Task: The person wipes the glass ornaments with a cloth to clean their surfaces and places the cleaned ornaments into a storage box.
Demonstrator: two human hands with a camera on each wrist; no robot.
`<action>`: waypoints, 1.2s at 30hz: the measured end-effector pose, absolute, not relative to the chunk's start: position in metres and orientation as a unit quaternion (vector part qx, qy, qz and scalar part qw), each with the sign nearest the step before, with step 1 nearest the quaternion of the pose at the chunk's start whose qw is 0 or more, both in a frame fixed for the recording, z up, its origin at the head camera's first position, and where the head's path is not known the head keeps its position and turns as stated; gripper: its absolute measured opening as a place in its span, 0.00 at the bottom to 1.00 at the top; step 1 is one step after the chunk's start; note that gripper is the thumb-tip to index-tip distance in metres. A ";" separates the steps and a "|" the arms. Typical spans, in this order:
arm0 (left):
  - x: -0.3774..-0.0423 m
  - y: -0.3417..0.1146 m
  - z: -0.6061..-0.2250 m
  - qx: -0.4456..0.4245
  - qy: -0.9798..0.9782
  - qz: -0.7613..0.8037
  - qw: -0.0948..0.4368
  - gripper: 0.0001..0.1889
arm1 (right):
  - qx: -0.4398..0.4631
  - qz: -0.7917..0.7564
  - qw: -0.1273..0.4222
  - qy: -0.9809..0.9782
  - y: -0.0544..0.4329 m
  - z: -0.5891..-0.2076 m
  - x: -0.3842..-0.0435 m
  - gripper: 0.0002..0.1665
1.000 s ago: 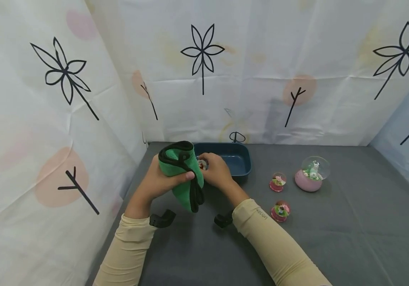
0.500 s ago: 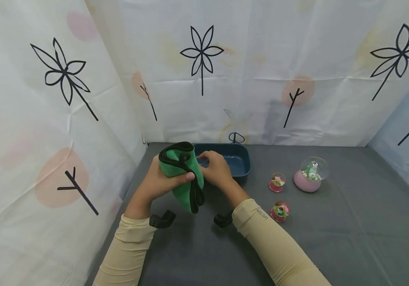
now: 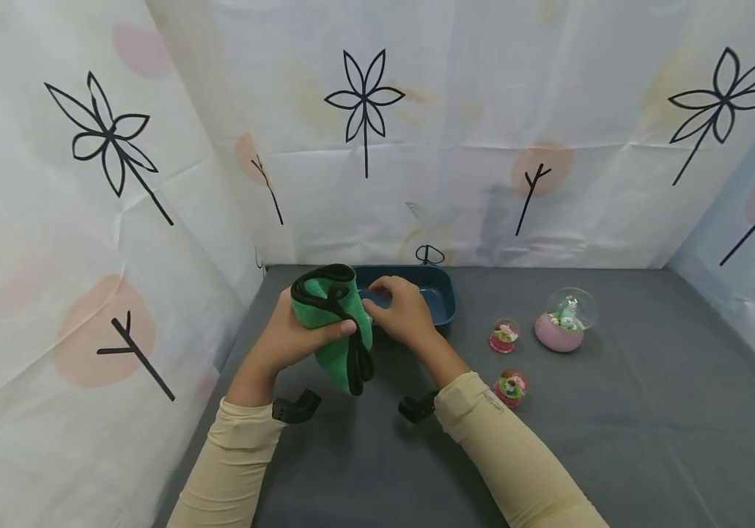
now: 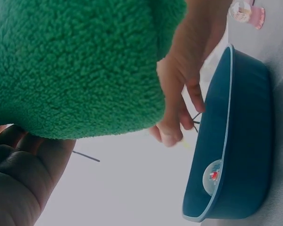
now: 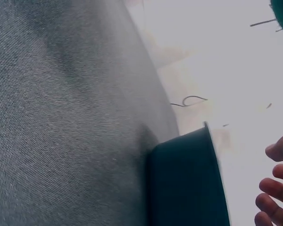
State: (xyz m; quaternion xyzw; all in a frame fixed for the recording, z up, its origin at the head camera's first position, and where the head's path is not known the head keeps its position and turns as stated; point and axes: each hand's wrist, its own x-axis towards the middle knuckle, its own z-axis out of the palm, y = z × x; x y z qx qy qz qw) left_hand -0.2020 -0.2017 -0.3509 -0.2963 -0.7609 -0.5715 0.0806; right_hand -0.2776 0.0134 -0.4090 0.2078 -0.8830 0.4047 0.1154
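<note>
Free gap btwn bin (image 3: pixel 440 295) & nearest globe (image 3: pixel 503 335), cloth (image 3: pixel 325 312) in way L.

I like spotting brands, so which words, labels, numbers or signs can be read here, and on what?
No readable text.
Right sleeve: a small dark marking near its wrist end, too small and blurred to read.
Green cloth, blue tub, pink-based globe: no lettering that I can make out.

A fluffy green cloth (image 4: pixel 85 66) with black-bound edges hangs folded in loose layers, held up before the left end of a dark-blue, open, round-cornered rectangular tub (image 4: pixel 247 141). The tub stands upright. Inside its left end sits a small clear glass-like ball (image 4: pixel 211 179), red-flecked within, partly hidden by the tub's wall.
</note>
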 end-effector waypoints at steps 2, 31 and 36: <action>-0.202 -0.202 -0.351 -0.300 -0.760 -0.572 0.079 0.17 | 0.209 0.408 0.118 -0.881 0.016 -0.406 -0.275 0.16; -0.206 -0.190 -0.357 -0.323 -0.744 -0.584 0.045 0.15 | 0.261 0.360 0.139 -0.885 0.146 -0.373 -0.200 0.20; -0.207 -0.189 -0.359 -0.321 -0.751 -0.575 0.042 0.14 | 0.255 0.347 0.140 -0.892 0.171 -0.380 -0.192 0.18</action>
